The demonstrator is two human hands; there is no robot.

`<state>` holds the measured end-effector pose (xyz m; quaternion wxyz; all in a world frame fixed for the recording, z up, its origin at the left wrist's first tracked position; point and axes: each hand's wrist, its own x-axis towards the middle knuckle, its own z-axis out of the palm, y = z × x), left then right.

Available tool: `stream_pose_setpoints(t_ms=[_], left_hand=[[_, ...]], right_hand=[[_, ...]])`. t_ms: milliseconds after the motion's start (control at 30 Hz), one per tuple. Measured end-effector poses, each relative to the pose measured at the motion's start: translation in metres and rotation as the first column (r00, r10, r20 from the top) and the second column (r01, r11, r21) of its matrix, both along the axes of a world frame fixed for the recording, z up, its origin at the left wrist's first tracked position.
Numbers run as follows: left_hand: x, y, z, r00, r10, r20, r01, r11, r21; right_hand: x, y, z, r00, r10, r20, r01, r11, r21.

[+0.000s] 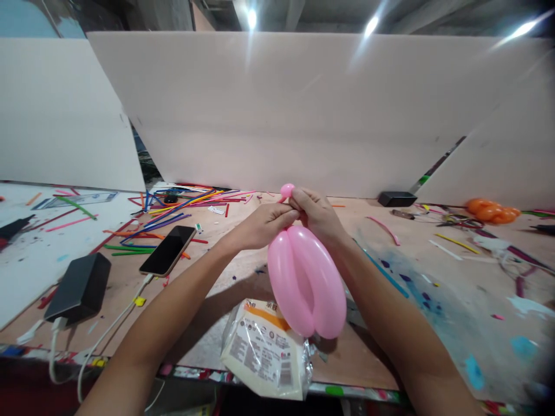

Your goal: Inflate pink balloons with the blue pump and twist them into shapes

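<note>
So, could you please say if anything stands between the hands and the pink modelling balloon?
Nothing visible does: the left hand and right hand both grip the pink modelling balloon, below its small top bubble. The printed packet lies lower, not between.

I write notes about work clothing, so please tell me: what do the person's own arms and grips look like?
No sleeve shows on the left arm or the right arm; both are bare. The left grip and right grip are human hands without gloves. I see no watch, bracelet or ring, though parts of the hands are hidden.
</note>
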<state>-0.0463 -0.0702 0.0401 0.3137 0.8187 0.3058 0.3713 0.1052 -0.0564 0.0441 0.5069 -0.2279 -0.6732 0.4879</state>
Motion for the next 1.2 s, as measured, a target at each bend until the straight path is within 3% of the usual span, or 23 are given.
stream_pose_setpoints(t_ms=[167,267,500,667,800,900,1067,1200], left_hand=[[0.0,0.0,-0.002,0.997,0.024,-0.07,-0.017,0.996,0.087],[-0.003,0.003,-0.001,0.999,0.029,-0.018,-0.026,0.99,0.136],[-0.028,0.009,0.014,0.967,0.054,0.247,-0.058,0.998,0.01],[-0.024,0.006,0.012,0.969,0.045,0.241,-0.039,0.999,-0.03],[-0.017,0.006,0.009,0.96,0.13,0.248,-0.123,0.991,-0.044],[-0.017,0.007,0.009,0.938,0.151,0.311,-0.146,0.989,-0.04],[-0.019,0.007,0.011,0.927,0.15,0.343,-0.152,0.988,-0.023],[-0.019,0.005,0.011,0.917,0.207,0.341,-0.219,0.976,-0.002]], right_hand=[[-0.001,0.001,-0.003,0.995,-0.071,0.074,0.063,0.994,0.093],[0.0,0.002,-0.002,0.997,-0.065,0.035,0.06,0.99,0.128],[0.005,0.01,-0.002,0.989,-0.127,0.078,0.108,0.97,0.219],[0.004,0.011,-0.005,0.953,-0.163,0.257,0.077,0.946,0.314],[0.006,0.007,-0.003,0.882,-0.235,0.409,0.04,0.901,0.432],[0.007,0.006,-0.001,0.894,-0.242,0.376,0.08,0.914,0.399],[0.008,0.005,0.001,0.956,-0.117,0.268,0.051,0.969,0.24],[0.006,0.004,0.0,0.96,-0.136,0.246,0.07,0.963,0.26]])
